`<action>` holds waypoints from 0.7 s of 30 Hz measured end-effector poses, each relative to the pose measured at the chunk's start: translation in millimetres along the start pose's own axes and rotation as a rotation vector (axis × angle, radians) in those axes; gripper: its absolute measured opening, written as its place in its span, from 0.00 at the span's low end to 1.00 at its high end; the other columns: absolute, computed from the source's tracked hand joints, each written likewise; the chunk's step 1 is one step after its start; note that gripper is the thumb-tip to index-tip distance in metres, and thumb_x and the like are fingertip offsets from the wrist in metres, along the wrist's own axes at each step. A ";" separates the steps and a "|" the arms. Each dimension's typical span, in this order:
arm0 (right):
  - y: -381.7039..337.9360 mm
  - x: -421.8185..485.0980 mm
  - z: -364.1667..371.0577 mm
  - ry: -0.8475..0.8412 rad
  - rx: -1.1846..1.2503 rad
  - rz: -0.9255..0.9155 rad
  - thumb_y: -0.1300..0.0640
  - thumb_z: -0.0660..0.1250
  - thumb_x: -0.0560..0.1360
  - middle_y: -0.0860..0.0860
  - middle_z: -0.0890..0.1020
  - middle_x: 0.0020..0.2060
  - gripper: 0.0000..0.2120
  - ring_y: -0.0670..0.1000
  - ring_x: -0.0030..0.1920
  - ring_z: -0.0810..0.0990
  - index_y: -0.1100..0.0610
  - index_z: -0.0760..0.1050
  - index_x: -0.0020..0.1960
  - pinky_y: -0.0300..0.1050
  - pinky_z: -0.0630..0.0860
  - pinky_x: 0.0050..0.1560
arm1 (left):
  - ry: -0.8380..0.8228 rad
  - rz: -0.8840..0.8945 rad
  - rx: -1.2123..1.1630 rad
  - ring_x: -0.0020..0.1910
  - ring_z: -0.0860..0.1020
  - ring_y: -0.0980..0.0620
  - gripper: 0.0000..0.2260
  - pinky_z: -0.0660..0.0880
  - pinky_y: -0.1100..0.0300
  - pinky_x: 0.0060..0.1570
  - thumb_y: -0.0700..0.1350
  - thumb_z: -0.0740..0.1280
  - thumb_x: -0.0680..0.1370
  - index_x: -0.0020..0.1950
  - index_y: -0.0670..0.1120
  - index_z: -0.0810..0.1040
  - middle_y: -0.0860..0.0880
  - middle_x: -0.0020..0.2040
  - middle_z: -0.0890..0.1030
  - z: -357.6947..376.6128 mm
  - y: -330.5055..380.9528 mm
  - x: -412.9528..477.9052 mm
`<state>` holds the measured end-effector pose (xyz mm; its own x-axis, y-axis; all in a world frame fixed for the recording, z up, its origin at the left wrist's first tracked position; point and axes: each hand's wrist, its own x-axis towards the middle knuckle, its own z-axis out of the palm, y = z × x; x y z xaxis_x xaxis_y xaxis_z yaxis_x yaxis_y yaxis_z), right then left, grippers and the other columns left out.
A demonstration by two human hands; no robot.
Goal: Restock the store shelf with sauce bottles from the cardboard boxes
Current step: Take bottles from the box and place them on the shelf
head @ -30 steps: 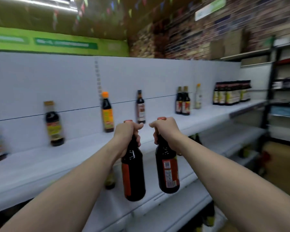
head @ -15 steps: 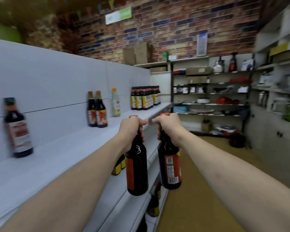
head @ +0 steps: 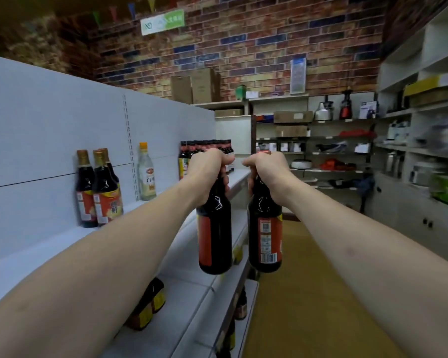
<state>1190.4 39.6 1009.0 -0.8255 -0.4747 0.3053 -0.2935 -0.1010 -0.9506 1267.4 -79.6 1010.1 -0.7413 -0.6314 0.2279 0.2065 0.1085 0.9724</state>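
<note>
The left hand [head: 207, 168] curls round the neck of a dark sauce bottle [head: 214, 235]; the right hand [head: 266, 169] grips the neck of a second dark bottle [head: 264, 237]; both hang upright, side by side and apart, in the air just off the white shelf [head: 62, 244]. On that shelf stand two brown bottles [head: 98, 192], a pale bottle [head: 146, 174] and, farther along, a row of dark bottles [head: 204, 147]; cardboard boxes [head: 195, 86] sit on a high shelf by the brick wall.

Dark bottles [head: 214, 236], red labels [head: 204, 241]
</note>
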 end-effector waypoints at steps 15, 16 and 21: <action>12.9 195.2 113.4 -0.380 0.286 -0.062 0.64 0.68 0.75 0.56 0.71 0.22 0.13 0.54 0.22 0.71 0.59 0.70 0.33 0.46 0.72 0.29 | 0.691 0.080 0.176 0.27 0.77 0.45 0.12 0.78 0.52 0.39 0.48 0.73 0.75 0.38 0.43 0.75 0.46 0.25 0.76 -79.8 0.3 138.3; 15.2 199.6 125.2 -0.402 0.303 -0.057 0.65 0.68 0.75 0.55 0.70 0.21 0.14 0.54 0.22 0.70 0.58 0.69 0.32 0.46 0.72 0.30 | 0.739 0.081 0.200 0.28 0.78 0.45 0.12 0.79 0.52 0.39 0.49 0.73 0.75 0.39 0.43 0.76 0.46 0.26 0.77 -89.3 -2.0 139.8; 29.1 215.1 188.9 -0.509 0.331 -0.040 0.64 0.69 0.74 0.56 0.71 0.20 0.13 0.55 0.24 0.71 0.60 0.71 0.32 0.50 0.75 0.32 | 0.904 0.086 0.262 0.27 0.79 0.45 0.12 0.82 0.50 0.42 0.51 0.73 0.75 0.41 0.43 0.78 0.46 0.26 0.79 -135.7 -13.0 147.0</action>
<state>1095.4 -230.5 1036.5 -0.4591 -0.8149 0.3536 -0.0867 -0.3551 -0.9308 1242.5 -278.1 1024.2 0.0692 -0.9571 0.2813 0.0059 0.2823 0.9593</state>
